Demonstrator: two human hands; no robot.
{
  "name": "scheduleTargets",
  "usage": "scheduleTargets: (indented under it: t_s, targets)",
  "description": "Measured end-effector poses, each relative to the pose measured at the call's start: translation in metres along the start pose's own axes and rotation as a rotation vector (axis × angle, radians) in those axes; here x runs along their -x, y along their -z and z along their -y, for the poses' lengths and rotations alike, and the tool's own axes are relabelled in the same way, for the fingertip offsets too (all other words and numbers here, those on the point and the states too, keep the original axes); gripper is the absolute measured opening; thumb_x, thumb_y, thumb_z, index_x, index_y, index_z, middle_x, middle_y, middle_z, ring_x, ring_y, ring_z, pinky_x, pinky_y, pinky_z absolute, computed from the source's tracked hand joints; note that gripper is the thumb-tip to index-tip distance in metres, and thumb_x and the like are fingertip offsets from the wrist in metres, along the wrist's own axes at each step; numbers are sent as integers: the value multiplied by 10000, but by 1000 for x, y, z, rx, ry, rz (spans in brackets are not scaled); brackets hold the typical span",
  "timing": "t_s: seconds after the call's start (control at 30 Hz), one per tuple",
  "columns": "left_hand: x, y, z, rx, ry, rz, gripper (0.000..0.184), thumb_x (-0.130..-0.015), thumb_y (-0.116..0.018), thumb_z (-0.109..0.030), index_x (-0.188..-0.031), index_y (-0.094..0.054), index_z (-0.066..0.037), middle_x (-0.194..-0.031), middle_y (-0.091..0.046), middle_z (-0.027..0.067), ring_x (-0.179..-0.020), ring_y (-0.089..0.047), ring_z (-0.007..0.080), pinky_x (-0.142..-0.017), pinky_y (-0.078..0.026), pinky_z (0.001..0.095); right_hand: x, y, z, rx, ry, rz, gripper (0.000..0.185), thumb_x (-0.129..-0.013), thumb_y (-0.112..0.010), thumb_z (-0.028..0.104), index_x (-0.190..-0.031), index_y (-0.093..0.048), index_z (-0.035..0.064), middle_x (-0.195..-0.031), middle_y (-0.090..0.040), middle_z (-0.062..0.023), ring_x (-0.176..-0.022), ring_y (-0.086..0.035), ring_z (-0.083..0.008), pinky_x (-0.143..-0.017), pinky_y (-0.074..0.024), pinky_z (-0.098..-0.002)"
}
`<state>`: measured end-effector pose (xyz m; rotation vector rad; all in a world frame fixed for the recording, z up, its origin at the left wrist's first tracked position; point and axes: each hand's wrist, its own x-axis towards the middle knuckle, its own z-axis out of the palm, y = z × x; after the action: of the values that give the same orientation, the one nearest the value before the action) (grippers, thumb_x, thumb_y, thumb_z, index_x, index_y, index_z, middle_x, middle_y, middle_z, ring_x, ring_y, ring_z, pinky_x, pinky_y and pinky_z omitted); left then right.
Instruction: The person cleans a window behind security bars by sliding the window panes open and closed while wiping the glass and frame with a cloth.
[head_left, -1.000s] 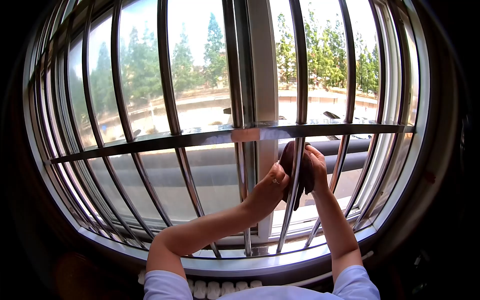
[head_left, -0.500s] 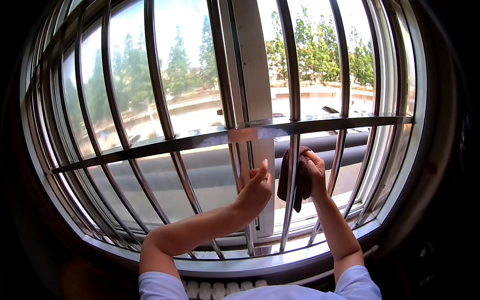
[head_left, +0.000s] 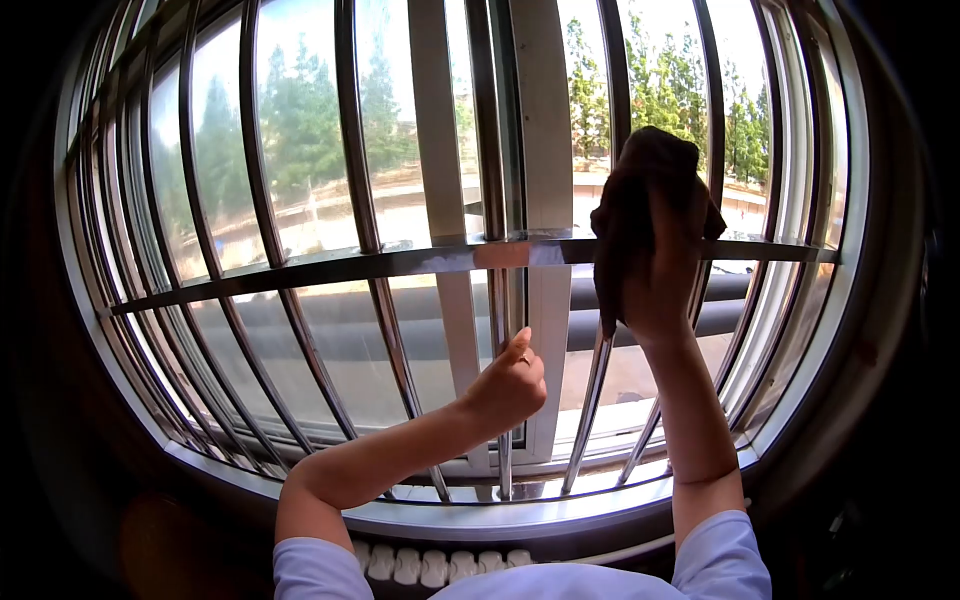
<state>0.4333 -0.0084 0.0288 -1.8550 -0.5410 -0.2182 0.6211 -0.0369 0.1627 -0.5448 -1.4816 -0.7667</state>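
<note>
My right hand [head_left: 665,285] is raised at the horizontal rail, with its fingers closed on a dark brown cloth [head_left: 645,175]. The cloth covers part of a vertical metal bar [head_left: 590,400] and part of the rail; whether it wraps round the bar cannot be seen. Lower and to the left, my left hand [head_left: 510,385] is curled at another vertical bar [head_left: 504,465], thumb up, a ring on one finger. That bar shows above and below the fist, which appears closed round it.
Shiny vertical bars and a horizontal rail [head_left: 330,270] span the window. Behind them stand white window frame uprights [head_left: 547,350] and hazy glass [head_left: 300,130]. A pale sill [head_left: 560,520] runs below, above a white radiator [head_left: 435,568]. Trees [head_left: 665,95] show outside.
My right hand has lifted the cloth from below the rail to rail height and above. A second white upright now shows left of my left hand's bar. The view has shifted slightly.
</note>
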Motion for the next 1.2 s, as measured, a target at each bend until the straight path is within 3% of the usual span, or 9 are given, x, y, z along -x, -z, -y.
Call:
scheduleTargets:
  t_s: [0.03, 0.13, 0.27, 0.33, 0.37, 0.53, 0.6, 0.7, 1.2]
  targets:
    - [6, 0, -5, 45, -14, -33, 168, -747, -654, -253, -627, -628, -138, -690, -572, 56, -828, -629, 226, -1071, -284, 473, -19, -14, 5, 163, 95, -8, 512, -768, -595, -2, -1270, -495, -30, -1281, -400, -287, -1143, -453, -500, -959, -426, -491]
    - [29, 4, -18, 215, 101, -431, 111, -725, -669, -221, -745, -582, -154, -964, -574, 64, -1049, -551, 207, -1019, -342, 438, -50, -51, 0, 322, 186, 153, 472, -789, -565, -20, -1253, -483, -32, -1270, -388, -251, -1090, -468, -471, -923, -441, -497]
    - [54, 2, -32, 530, 641, -633, 237, -761, -644, -130, -996, -612, -150, -1181, -472, 124, -1170, -446, 285, -990, -354, 413, -81, -84, -17, 524, 319, 104, 412, -818, -545, 11, -1227, -508, -17, -1234, -402, -238, -1070, -474, -453, -912, -446, -485]
    - [52, -6, -36, 554, 745, -610, 376, -759, -638, -92, -1132, -589, -103, -1242, -414, 173, -1183, -418, 358, -1006, -343, 437, -109, -94, -17, 240, 182, 104, 464, -810, -530, -41, -1274, -502, -28, -1352, -398, -274, -1156, -488, -450, -949, -466, -471]
    - [51, -8, -35, 581, 830, -608, 421, -760, -639, -90, -1174, -564, -77, -1250, -405, 185, -1184, -412, 375, -1009, -343, 447, -121, -98, -12, 117, 23, 83, 377, -838, -488, -4, -1207, -562, -25, -1241, -543, -233, -1039, -582, -398, -927, -480, -425]
    - [49, -19, -30, 623, 867, -580, 590, -819, -603, -134, -1347, -410, 45, -1345, -340, 257, -1227, -373, 422, -1029, -329, 481, -137, -135, -29, -302, -165, -25, 276, -917, -491, 137, -1127, -605, -1, -894, -672, -145, -821, -645, -286, -771, -520, -358]
    - [51, -28, -36, 588, 856, -519, 628, -861, -596, -189, -1373, -353, 81, -1367, -315, 286, -1247, -359, 433, -1032, -328, 490, -142, -130, -39, -1327, -448, 368, 262, -976, -492, 224, -1085, -622, 24, -888, -667, -99, -787, -644, -196, -715, -523, -306]
    - [47, -29, -36, 592, 1052, -430, 751, -839, -679, -188, -1414, -282, 87, -1346, -325, 296, -1216, -379, 435, -1009, -348, 480, -140, -126, -37, -1357, -539, 412, 338, -1007, -462, 319, -1084, -610, 25, -892, -658, -74, -773, -638, -146, -693, -530, -277]
    - [42, -59, -39, 550, 1055, -484, 803, -737, -642, 38, -1424, -232, 104, -1283, -354, 291, -1090, -434, 413, -873, -469, 439, -109, -115, -62, -1858, -717, 754, 311, -966, -490, 255, -1125, -607, 14, -1043, -671, -120, -952, -649, -236, -883, -525, -384]
